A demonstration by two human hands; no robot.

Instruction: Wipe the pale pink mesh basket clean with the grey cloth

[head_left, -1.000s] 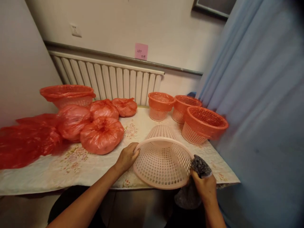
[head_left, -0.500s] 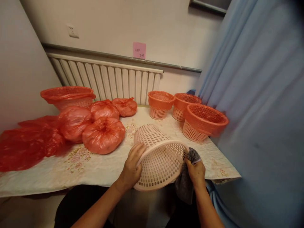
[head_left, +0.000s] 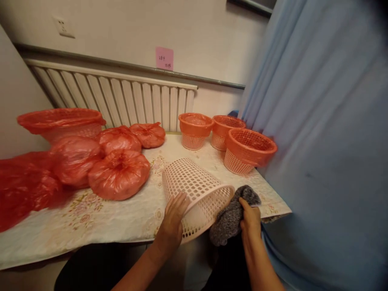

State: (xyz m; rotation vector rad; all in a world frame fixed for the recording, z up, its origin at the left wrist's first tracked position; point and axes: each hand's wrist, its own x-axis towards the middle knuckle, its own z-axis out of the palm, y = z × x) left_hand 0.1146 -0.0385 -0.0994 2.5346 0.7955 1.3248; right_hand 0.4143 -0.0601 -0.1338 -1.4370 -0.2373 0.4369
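The pale pink basket (head_left: 189,182) lies tipped on its side at the front edge of the bench (head_left: 127,218), its mouth turned toward the person and to the right, the lower rim jutting past the edge. The person's left hand (head_left: 171,224) rests on it, fingers stretched out over the rim; I cannot tell from here whether the thumb pinches from inside. The right hand (head_left: 251,218) has its grip closed on a dark grey cloth (head_left: 228,222), thumb and fingers pinching a bunched fold, and the cloth hangs right beside the basket's mouth.

Just left of the basket sits a puffed red bag (head_left: 119,176), gathered at its top. Further left and behind that are three more red bags (head_left: 75,159), packed close together, with a loose heap of red plastic (head_left: 24,186) at the far left and a wide basket (head_left: 60,115) with red plastic over its rim standing behind.

Beyond the pale basket, toward the back and right, three smaller baskets (head_left: 195,130) stand upright, each with red plastic folded over its rim. Behind everything runs a white radiator (head_left: 127,97), and a blue curtain (head_left: 318,141) hangs well to the basket's right.
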